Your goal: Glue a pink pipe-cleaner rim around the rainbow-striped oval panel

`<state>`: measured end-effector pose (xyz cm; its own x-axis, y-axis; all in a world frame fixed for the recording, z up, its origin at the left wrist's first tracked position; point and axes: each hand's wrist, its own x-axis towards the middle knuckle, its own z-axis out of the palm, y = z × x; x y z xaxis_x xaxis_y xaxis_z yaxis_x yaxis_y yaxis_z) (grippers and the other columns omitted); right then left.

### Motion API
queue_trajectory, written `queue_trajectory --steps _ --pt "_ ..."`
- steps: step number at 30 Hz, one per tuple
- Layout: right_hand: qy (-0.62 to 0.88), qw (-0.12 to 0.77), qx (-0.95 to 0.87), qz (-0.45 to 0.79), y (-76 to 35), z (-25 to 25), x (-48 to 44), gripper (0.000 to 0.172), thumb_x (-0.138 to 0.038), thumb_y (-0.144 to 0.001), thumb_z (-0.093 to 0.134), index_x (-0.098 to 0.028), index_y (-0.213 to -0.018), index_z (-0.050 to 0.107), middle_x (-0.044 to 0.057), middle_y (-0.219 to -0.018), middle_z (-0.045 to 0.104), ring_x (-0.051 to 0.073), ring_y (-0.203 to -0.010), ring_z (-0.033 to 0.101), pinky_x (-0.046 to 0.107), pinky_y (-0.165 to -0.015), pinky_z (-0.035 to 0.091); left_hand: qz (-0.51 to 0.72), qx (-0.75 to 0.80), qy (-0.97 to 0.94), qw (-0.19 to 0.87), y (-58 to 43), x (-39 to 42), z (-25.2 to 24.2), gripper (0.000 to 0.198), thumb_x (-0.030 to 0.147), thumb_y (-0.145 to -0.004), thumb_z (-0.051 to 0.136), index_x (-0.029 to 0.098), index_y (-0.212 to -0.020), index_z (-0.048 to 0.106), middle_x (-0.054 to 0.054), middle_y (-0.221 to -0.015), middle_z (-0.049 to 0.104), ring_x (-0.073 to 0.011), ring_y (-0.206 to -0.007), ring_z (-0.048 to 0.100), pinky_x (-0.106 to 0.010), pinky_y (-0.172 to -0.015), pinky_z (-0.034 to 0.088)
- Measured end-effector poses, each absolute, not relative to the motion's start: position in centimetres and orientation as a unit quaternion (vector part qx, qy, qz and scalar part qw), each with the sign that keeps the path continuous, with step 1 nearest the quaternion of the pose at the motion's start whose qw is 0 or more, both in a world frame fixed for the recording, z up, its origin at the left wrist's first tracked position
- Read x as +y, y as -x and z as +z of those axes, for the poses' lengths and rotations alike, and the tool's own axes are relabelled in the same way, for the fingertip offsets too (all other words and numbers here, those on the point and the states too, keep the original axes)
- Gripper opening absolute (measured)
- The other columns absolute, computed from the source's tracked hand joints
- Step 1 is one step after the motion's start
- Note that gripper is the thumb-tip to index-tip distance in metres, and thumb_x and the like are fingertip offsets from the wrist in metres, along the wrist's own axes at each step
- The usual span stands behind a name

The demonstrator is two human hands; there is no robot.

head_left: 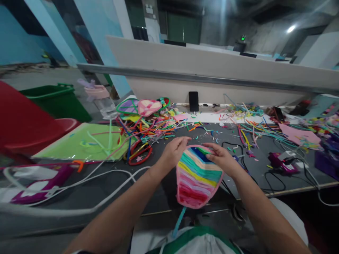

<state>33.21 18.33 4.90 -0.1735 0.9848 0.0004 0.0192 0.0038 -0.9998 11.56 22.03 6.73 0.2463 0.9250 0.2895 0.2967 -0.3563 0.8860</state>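
A striped pipe-cleaner craft piece [200, 176] with a pink outline is held upright above the table's front edge. Its bands run from dark blue and green at the top through teal, yellow and pink to red at the bottom. My left hand [174, 151] grips its upper left edge, thumb and fingers close together. At the upper right, my right hand [222, 158] has its fingers closed on the rim, with the thumb over the front. Below the piece hangs a twisted light-blue stem [179, 221]. Red-handled scissors [140, 155] lie left of my left hand.
Loose pipe cleaners [159, 128] are heaped behind my hands, beside finished pieces [149, 107]. A phone [194, 101] leans on the partition. White cables [106, 204] cross the left side; a purple power strip [283, 164] sits right. A water bottle [104, 102] stands back left.
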Motion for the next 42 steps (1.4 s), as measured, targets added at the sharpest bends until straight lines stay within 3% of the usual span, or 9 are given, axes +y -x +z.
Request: queue_trajectory --steps 5,10,14,21,24,27,29,34,42 --pt "0.456 0.430 -0.526 0.575 -29.7 3.8 21.0 0.051 -0.024 -0.065 0.078 -0.024 -0.113 0.063 0.001 -0.094 0.071 0.017 -0.078 0.065 0.030 -0.070 0.052 0.415 0.457 -0.665 0.422 -8.2 23.7 4.9 0.037 0.046 -0.086 0.052 0.016 -0.092 0.073 -0.007 -0.090 0.073 -0.0232 -0.087 0.065 -0.029 -0.076 0.049" --pt "0.453 0.431 -0.490 0.607 -27.4 3.5 23.7 0.059 -0.024 -0.060 0.081 -0.022 -0.115 0.061 0.002 -0.089 0.073 0.017 -0.069 0.066 0.030 -0.064 0.054 0.455 0.465 -0.600 0.465 -5.7 24.7 3.5 0.045 0.053 -0.087 0.048 0.014 -0.096 0.069 -0.006 -0.083 0.071 -0.0198 -0.075 0.064 -0.027 -0.065 0.049" --pt "0.457 0.444 -0.475 0.608 -27.1 2.7 24.4 0.063 -0.023 -0.057 0.083 -0.023 -0.117 0.062 0.003 -0.099 0.073 0.019 -0.076 0.069 0.033 -0.069 0.056 0.487 0.452 -0.557 0.499 -5.3 24.5 2.0 0.045 0.053 -0.088 0.048 0.014 -0.102 0.065 -0.005 -0.084 0.070 -0.0185 -0.075 0.063 -0.027 -0.066 0.050" --pt "0.488 0.479 -0.476 0.553 -27.0 0.9 24.1 0.046 -0.031 -0.069 0.076 -0.026 -0.114 0.067 0.004 -0.107 0.072 0.022 -0.093 0.067 0.035 -0.076 0.055 0.504 0.462 -0.502 0.531 -5.8 23.5 1.6 0.038 0.046 -0.087 0.055 0.018 -0.113 0.060 -0.005 -0.091 0.068 -0.0169 -0.077 0.062 -0.025 -0.069 0.049" --pt "0.503 0.497 -0.509 0.491 -26.9 1.2 23.7 0.050 -0.032 -0.073 0.073 -0.029 -0.122 0.063 0.004 -0.110 0.071 0.025 -0.101 0.065 0.037 -0.079 0.055 0.527 0.461 -0.489 0.520 -5.9 23.1 2.3 0.042 0.041 -0.087 0.057 0.021 -0.123 0.053 -0.003 -0.088 0.066 -0.0151 -0.076 0.062 -0.024 -0.068 0.049" --pt "0.520 0.501 -0.540 0.432 -26.8 1.8 23.2 0.050 -0.032 -0.076 0.071 -0.030 -0.125 0.061 0.004 -0.115 0.069 0.024 -0.103 0.063 0.037 -0.083 0.053 0.547 0.425 -0.444 0.568 -6.2 22.5 2.7 0.052 0.035 -0.083 0.065 0.023 -0.129 0.045 -0.004 -0.098 0.067 -0.0164 -0.081 0.065 -0.026 -0.073 0.052" --pt "0.523 0.508 -0.550 0.408 -26.8 2.1 22.9 0.049 -0.031 -0.076 0.071 -0.030 -0.124 0.061 0.004 -0.112 0.068 0.023 -0.098 0.064 0.036 -0.081 0.053 0.546 0.395 -0.392 0.626 -6.5 22.1 2.8 0.056 0.031 -0.077 0.072 0.023 -0.126 0.047 -0.006 -0.104 0.068 -0.0193 -0.084 0.068 -0.031 -0.076 0.055" --pt "0.519 0.528 -0.576 0.347 -26.9 2.6 22.3 0.036 -0.029 -0.076 0.072 -0.029 -0.112 0.068 0.003 -0.103 0.071 0.021 -0.093 0.065 0.035 -0.083 0.051 0.475 0.353 -0.311 0.743 -6.8 21.9 2.8 0.035 0.028 -0.075 0.075 0.012 -0.104 0.065 -0.010 -0.088 0.075 -0.0252 -0.080 0.072 -0.037 -0.075 0.057" --pt "0.519 0.518 -0.580 0.354 -27.1 2.7 22.2 0.028 -0.032 -0.078 0.070 -0.029 -0.106 0.073 0.005 -0.104 0.074 0.025 -0.095 0.067 0.040 -0.085 0.052 0.482 0.361 -0.284 0.746 -6.8 21.8 3.0 0.032 0.027 -0.071 0.079 0.013 -0.098 0.070 -0.009 -0.086 0.076 -0.0256 -0.078 0.073 -0.038 -0.075 0.059"
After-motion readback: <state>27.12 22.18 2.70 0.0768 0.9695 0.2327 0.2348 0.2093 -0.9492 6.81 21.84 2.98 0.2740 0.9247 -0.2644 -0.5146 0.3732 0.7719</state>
